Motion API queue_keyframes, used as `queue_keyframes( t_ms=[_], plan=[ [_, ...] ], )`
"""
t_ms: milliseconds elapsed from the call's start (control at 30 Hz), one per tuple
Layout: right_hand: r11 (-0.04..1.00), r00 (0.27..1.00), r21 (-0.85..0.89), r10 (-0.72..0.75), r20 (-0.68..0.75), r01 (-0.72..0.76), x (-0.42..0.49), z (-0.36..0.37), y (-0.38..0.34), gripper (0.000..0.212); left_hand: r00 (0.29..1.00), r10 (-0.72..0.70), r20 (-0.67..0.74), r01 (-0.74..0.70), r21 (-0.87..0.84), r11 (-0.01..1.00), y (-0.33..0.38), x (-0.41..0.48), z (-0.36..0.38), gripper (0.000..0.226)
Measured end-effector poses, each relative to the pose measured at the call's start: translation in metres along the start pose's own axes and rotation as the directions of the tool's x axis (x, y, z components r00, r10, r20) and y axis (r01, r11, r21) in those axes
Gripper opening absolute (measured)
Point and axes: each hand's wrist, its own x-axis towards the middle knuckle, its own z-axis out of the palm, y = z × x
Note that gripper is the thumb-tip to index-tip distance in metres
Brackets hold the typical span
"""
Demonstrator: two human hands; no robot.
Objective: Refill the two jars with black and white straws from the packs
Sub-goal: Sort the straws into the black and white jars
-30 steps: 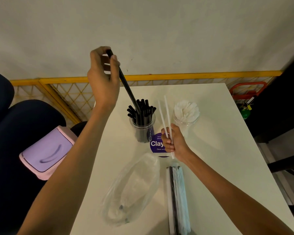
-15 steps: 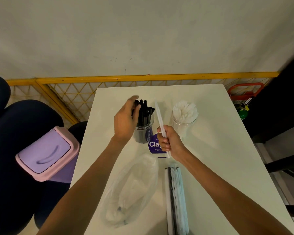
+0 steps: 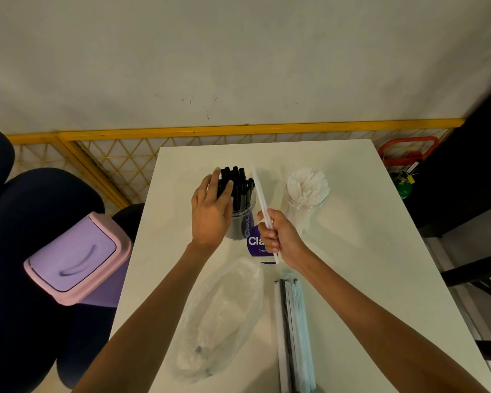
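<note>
A clear jar [image 3: 243,215] packed with black straws [image 3: 238,182] stands mid-table. My left hand [image 3: 210,211] lies against its left side, fingers straight and touching the straw tops. To the right stands a second clear jar [image 3: 304,211] holding white straws [image 3: 308,184]. Between the jars my right hand [image 3: 278,236] grips white straws [image 3: 260,188] that point up and away. A pack of straws [image 3: 294,333] lies near the front edge. Beside it lies a crumpled clear plastic bag [image 3: 221,316].
A purple label [image 3: 253,242] sits on the white table [image 3: 366,251] behind my right hand. A lilac and pink bin [image 3: 74,256] stands left of the table. Yellow mesh fencing [image 3: 119,154] runs behind, and a red cart handle [image 3: 408,148] shows at the far right.
My left hand came down from high up, where it held a black straw, and now rests against the black jar with that straw among the others. My right hand stayed in place.
</note>
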Motion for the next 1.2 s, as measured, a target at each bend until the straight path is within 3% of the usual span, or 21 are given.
queue_keyframes(
  t_ms=[67,133,233,367,567,867,1033,1133,1200],
  plan=[
    [1.000,1.000,-0.003,-0.003,0.003,0.003,-0.001,0.000,0.001,0.031,1.000,-0.027,-0.003,0.027,-0.041,0.999,0.009,0.003,-0.006,0.040],
    [1.000,1.000,-0.005,-0.002,0.002,0.002,-0.002,0.000,0.001,0.031,0.998,-0.069,-0.013,0.065,-0.195,0.979,0.022,0.009,-0.014,0.039],
    [1.000,1.000,-0.003,0.003,-0.007,-0.003,-0.005,-0.001,0.000,0.032,0.978,-0.207,0.010,0.190,-0.448,0.873,0.047,0.021,-0.025,0.035],
    [1.000,0.999,-0.027,-0.011,-0.037,0.010,-0.011,-0.004,-0.002,0.032,0.907,-0.394,0.146,0.396,-0.614,0.683,0.072,0.031,-0.029,0.037],
    [0.996,0.999,-0.080,-0.033,-0.029,0.031,-0.023,-0.016,-0.004,0.036,0.866,-0.425,0.265,0.478,-0.690,0.544,0.087,0.033,-0.021,0.019],
    [0.995,0.999,-0.094,-0.039,-0.023,0.037,-0.035,-0.047,-0.004,0.048,0.748,-0.366,0.554,0.651,-0.719,0.243,0.107,0.039,-0.022,0.006],
    [0.987,0.994,-0.141,-0.091,-0.052,0.083,-0.045,-0.065,-0.008,0.045,0.772,-0.308,0.556,0.629,-0.738,0.242,0.122,0.053,-0.024,0.012],
    [0.994,0.984,-0.088,-0.077,-0.163,0.063,-0.049,-0.079,-0.012,0.048,0.859,-0.352,0.372,0.494,-0.781,0.381,0.132,0.070,-0.027,0.006],
    [0.998,0.971,-0.046,-0.042,-0.235,0.032,-0.051,-0.087,-0.015,0.048,0.919,-0.349,0.184,0.349,-0.793,0.499,0.137,0.082,-0.031,0.019]
  ],
)
